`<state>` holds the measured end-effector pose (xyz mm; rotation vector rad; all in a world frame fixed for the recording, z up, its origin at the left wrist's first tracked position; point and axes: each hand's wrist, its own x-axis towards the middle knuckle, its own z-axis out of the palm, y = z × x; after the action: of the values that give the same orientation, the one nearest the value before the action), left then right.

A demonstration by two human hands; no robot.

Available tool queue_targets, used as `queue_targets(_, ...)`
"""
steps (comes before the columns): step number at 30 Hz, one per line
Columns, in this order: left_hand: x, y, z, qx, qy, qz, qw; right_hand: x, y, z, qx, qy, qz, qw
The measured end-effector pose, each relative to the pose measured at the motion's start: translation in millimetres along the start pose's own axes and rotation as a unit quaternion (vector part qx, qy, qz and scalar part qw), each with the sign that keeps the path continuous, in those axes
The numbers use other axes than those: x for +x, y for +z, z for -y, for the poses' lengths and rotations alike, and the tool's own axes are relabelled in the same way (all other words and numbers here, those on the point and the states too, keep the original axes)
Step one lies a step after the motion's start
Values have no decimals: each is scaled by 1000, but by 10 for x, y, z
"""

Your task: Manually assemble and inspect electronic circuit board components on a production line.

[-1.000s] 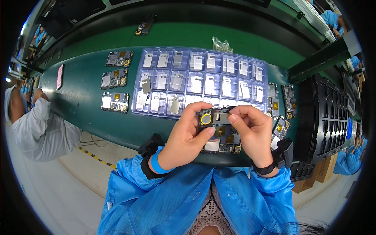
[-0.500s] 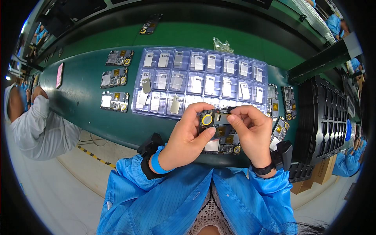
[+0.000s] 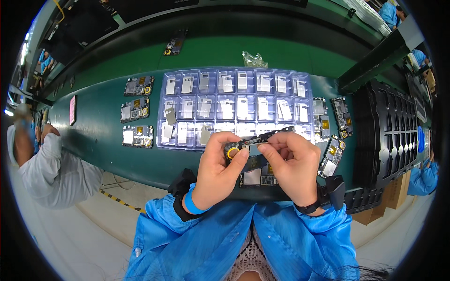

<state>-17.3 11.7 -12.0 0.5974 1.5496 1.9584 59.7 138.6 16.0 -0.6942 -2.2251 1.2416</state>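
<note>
My left hand (image 3: 220,164) grips a dark circuit board (image 3: 257,140) by its left end, next to a round yellow-rimmed part (image 3: 232,152). The board is tilted and shows nearly edge-on. My right hand (image 3: 296,164) pinches at its right part, thumb and fingers closed around the edge; whether a thin silvery plate is also between them is hidden. Below both hands, another circuit board (image 3: 251,178) lies on the green table (image 3: 89,112). Just beyond stands a clear compartment tray (image 3: 199,96) with flat silvery plates (image 3: 187,85) in its cells.
Several circuit boards (image 3: 137,111) lie left of the tray, and more boards (image 3: 332,157) right of it. Black stacked trays (image 3: 384,140) stand at the far right. A pink flat object (image 3: 72,110) and a person in a white sleeve (image 3: 61,164) are at the left.
The held board has tipped from showing its face to nearly edge-on, its right end raised. Both hands still grip it. The whole view has shifted slightly.
</note>
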Motion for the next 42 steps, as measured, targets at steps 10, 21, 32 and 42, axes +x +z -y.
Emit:
queue_targets(10, -24, 14, -14, -10, -5, -6, 1000, -18, -12, 20, -2, -22, -13, 1000)
queue_targets(21, -31, 20, -21, -14, -8, -5, 1000, -21, -12, 10, -3, -32, -28, 999)
queue_targets(32, -18, 21, -42, -4, -15, -3, 1000, -13, -11, -39, 22, -36, -31, 999)
queue_targets(42, -4, 2, -40, 27, -18, 3, 999, 11, -56, -19, 8, -35, 5, 999)
